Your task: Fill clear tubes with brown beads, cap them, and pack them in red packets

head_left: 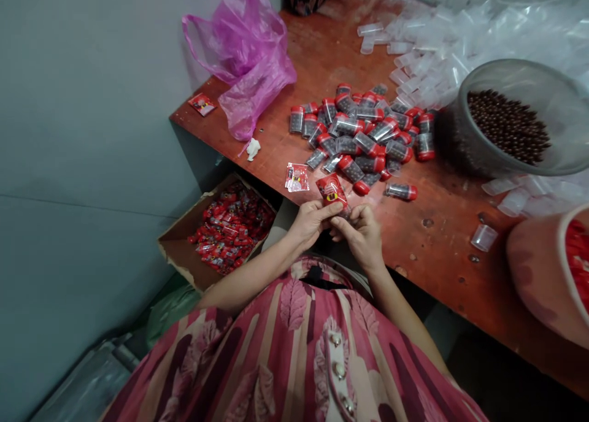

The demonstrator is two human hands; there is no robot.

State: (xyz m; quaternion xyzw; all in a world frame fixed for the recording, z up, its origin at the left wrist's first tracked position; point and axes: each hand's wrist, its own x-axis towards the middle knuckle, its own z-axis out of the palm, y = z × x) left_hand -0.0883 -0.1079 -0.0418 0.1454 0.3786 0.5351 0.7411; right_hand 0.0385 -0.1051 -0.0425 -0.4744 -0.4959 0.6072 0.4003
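Note:
My left hand [311, 223] pinches a small red printed packet [331, 189] at the table's front edge. Close against it, my right hand [361, 232] has its fingers curled at the packet's lower end, where a bit of clear plastic shows. The fingertips partly cover that end, so its contents are hidden. Flat red-and-white sachets [297, 177] lie just left of the packet. Beyond my hands is a heap of small clear tubes [368, 134] with red caps and dark beads inside. One capped tube [401, 191] lies apart, right of the packet.
Below the table at left stands a cardboard box [177, 250] full of red packets. A pink plastic bag [248, 54] rests behind. To the right are a bowl [453, 134] of dark brown balls, many empty clear tubes [427, 66], and a pink tub [536, 268] with red pieces.

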